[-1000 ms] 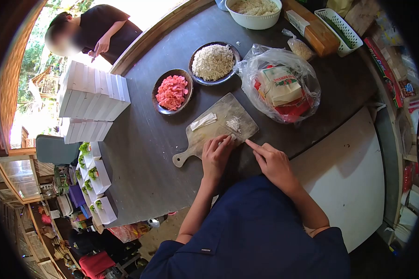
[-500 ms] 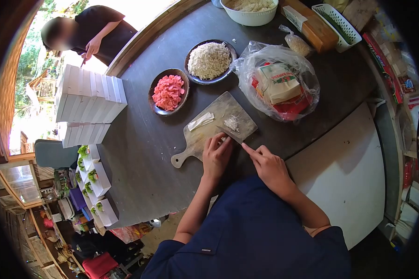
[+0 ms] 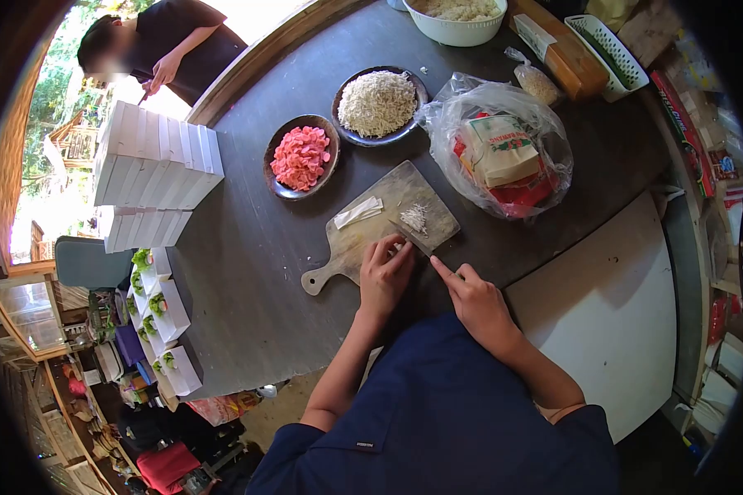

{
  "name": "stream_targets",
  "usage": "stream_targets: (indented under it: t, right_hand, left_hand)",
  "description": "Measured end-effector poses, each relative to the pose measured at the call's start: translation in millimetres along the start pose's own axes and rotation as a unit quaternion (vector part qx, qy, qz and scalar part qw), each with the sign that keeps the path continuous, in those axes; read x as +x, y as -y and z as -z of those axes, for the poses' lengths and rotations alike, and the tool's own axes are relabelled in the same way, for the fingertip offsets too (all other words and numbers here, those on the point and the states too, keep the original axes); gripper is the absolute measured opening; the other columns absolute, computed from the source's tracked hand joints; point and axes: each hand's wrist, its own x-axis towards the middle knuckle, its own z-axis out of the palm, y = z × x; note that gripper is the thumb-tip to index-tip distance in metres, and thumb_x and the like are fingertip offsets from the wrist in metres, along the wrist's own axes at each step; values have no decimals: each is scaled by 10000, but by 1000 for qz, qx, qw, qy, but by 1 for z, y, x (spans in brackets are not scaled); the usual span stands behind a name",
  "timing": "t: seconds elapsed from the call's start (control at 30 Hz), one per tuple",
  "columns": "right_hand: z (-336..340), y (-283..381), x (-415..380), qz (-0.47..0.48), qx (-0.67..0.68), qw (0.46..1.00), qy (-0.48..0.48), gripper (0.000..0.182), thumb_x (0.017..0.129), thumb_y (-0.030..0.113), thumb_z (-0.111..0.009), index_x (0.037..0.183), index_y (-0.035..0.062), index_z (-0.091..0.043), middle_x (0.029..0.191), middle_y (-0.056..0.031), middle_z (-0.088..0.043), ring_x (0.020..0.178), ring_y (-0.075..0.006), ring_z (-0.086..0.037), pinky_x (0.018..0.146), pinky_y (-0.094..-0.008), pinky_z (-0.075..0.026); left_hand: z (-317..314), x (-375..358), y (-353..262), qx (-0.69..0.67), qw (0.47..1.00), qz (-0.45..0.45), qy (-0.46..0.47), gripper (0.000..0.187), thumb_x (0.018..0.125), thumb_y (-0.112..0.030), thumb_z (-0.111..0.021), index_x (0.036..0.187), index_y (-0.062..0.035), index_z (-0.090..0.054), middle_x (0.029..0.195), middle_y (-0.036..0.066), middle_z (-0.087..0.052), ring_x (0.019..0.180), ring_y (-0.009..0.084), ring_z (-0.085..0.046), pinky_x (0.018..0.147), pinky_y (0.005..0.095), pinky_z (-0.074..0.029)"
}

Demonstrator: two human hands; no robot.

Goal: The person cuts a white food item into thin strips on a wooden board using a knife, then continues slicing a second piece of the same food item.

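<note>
A wooden cutting board (image 3: 371, 216) with a handle lies on the dark table. My right hand (image 3: 474, 299) is closed round the handle of a knife (image 3: 414, 238), its index finger stretched toward the blade. The blade slants over the board's near edge. Close beside it, my left hand (image 3: 385, 271) presses its bent fingertips down on the board; whatever they hold is hidden. Beyond the blade sits a small heap of thin white shreds (image 3: 414, 218). To the left, several flat white strips (image 3: 358, 212) lie together on the board.
Behind the board stand a bowl of pink pieces (image 3: 302, 157) and a plate of white shreds (image 3: 378, 103). A plastic bag (image 3: 504, 157) with packets lies right. White boxes (image 3: 153, 169) are stacked left, near open boxes with greens (image 3: 167, 311). A person (image 3: 182, 49) stands beyond the table.
The view has shifted slightly. Both my hands and the knife stay nearly where they were at the board. The other person's hands have come closer together.
</note>
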Motion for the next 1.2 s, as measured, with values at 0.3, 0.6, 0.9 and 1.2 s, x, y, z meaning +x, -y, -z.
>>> stream_targets:
  t: [0.3, 0.6, 0.9, 1.2]
  right_hand:
    - [-9, -5, 19, 21, -11, 1000, -12, 607, 1062, 80, -629, 1621, 302, -544, 982, -145, -600, 804, -433, -703, 706, -556, -580]
    - [-4, -17, 15, 18, 37, 998, -41, 538, 1076, 127, -617, 1579, 315, -595, 949, -126, -608, 805, -398, -714, 713, -548, -589]
    - [-3, -12, 10, 3, 33, 998, -50, 526, 1052, 153, -637, 1553, 313, -624, 937, -114, -620, 777, -386, -718, 705, -538, -602]
    - [-5, -9, 4, 6, 17, 999, -42, 566, 1039, 134, -639, 1574, 317, -605, 946, -113, -614, 744, -384, -715, 689, -536, -608]
  left_hand:
    - [-1, 1, 0, -3, 1000, -8, -12, 285, 841, -35, -839, 1120, -79, -802, 1168, 48, -709, 917, 243, -664, 818, 383, -576]
    - [-1, 3, -1, -26, 1000, 11, -7, 282, 846, -25, -841, 1123, -69, -808, 1152, 46, -724, 924, 246, -667, 827, 388, -580]
    - [-5, 2, 0, -16, 1000, 1, -8, 287, 842, -9, -836, 1122, -64, -805, 1175, 52, -732, 957, 255, -686, 832, 390, -588]
    - [-3, 2, 1, -19, 1000, 9, 0, 286, 840, -12, -838, 1117, -74, -808, 1177, 51, -727, 948, 256, -686, 824, 392, -591]
